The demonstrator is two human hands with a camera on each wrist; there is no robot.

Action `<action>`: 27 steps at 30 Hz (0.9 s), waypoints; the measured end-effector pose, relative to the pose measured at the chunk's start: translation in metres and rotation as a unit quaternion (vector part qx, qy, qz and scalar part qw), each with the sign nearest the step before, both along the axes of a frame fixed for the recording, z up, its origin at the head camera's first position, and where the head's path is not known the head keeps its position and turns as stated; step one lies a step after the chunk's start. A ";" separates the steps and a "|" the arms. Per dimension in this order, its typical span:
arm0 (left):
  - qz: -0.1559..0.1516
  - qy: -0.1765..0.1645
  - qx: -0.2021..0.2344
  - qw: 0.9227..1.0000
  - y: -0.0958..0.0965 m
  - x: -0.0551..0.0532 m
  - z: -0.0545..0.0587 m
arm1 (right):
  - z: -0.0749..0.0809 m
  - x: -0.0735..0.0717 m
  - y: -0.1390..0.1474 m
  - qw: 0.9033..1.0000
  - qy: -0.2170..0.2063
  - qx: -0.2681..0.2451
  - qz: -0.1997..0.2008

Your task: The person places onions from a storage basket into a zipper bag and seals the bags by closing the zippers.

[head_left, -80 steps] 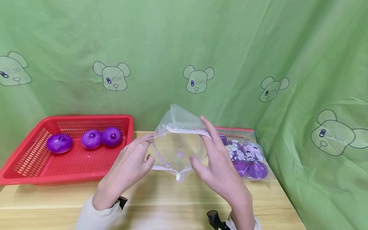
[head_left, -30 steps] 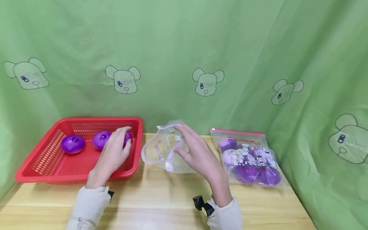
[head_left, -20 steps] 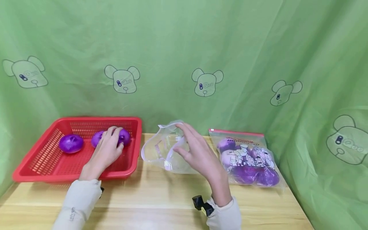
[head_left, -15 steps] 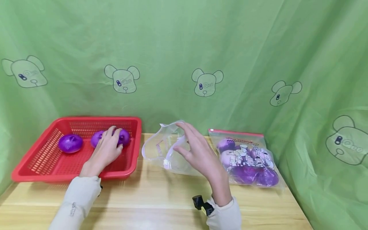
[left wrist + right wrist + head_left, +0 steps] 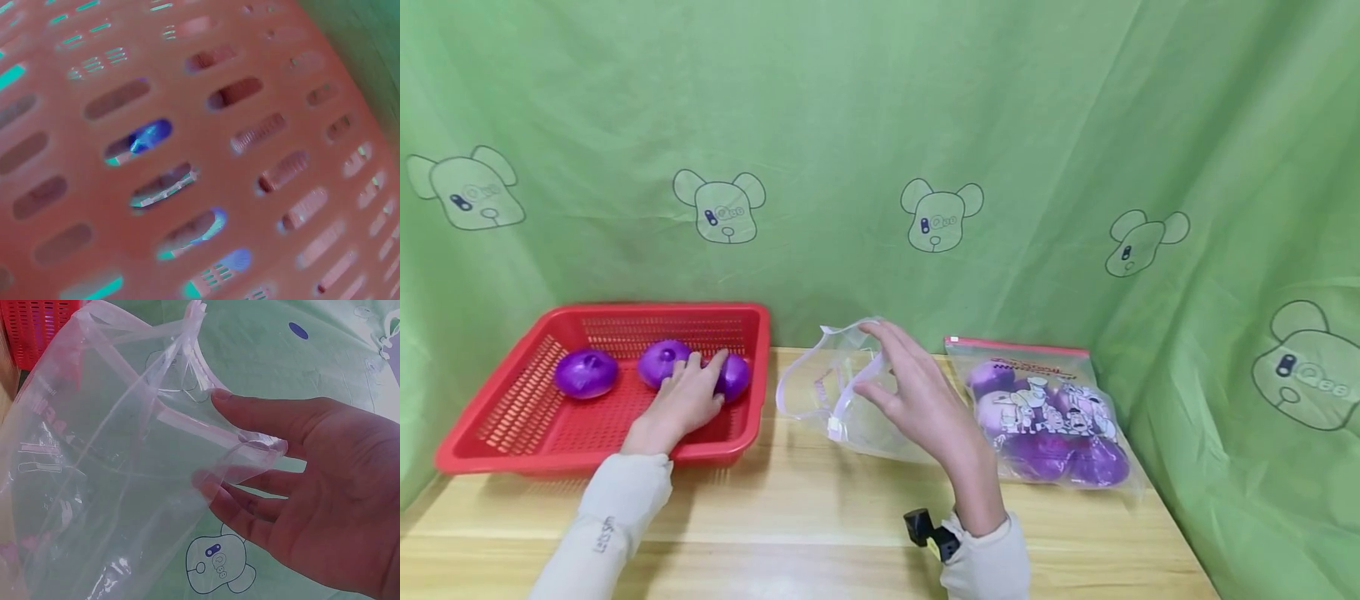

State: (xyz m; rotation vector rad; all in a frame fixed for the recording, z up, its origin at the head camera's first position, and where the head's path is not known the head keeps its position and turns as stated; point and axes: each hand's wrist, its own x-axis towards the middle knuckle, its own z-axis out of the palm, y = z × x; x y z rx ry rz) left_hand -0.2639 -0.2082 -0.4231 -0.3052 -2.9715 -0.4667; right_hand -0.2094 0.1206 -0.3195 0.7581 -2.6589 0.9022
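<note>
In the head view my left hand [image 5: 687, 398] reaches into the red plastic basket [image 5: 456, 446], its fingers curled over the left side of the rightmost purple onion [image 5: 734, 377]. Two more purple onions lie to its left, a middle onion [image 5: 662, 362] and a left onion [image 5: 587, 373]. The left wrist view shows mostly the basket's slotted wall [image 5: 206, 156], which hides that hand. My right hand [image 5: 917, 387] holds a clear zip bag [image 5: 119, 450] by its rim, the rim lying between thumb and fingers in the right wrist view. The bag's mouth gapes toward the basket, its white slider [image 5: 835, 427] at the front.
A filled zip bag [image 5: 1037, 417] with a red top strip and cartoon print lies at the right, several purple onions inside. Behind the wooden table [image 5: 820, 533] hangs a green curtain [image 5: 835, 125], which also runs along the right side.
My left hand left the bag's rim and went into the basket. The rightmost onion has shifted slightly forward and right under it. The bag came down toward the table, still held by my right hand.
</note>
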 end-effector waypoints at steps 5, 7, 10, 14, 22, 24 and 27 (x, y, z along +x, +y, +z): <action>-0.016 -0.026 0.012 0.999 0.002 0.001 0.000 | 0.000 0.000 0.001 1.000 0.000 0.011 -0.001; -0.022 -0.038 0.023 0.999 0.002 0.001 0.001 | 0.000 0.000 0.001 1.000 -0.004 0.012 0.001; -0.028 -0.051 0.033 0.998 0.002 0.003 0.004 | -0.001 -0.001 0.001 1.000 -0.010 0.013 0.002; -0.034 -0.052 0.036 0.997 0.002 0.004 0.005 | -0.002 -0.001 0.002 1.000 -0.013 0.010 0.002; -0.022 -0.050 0.072 0.996 -0.001 0.009 0.015 | -0.002 -0.001 0.006 1.000 -0.015 0.006 -0.009; -0.012 -0.041 0.083 0.996 -0.002 0.013 0.023 | -0.002 -0.002 0.007 1.000 -0.015 0.001 -0.007; -0.002 -0.015 0.096 0.995 -0.002 0.019 0.030 | -0.001 -0.002 0.007 1.000 -0.015 -0.004 -0.005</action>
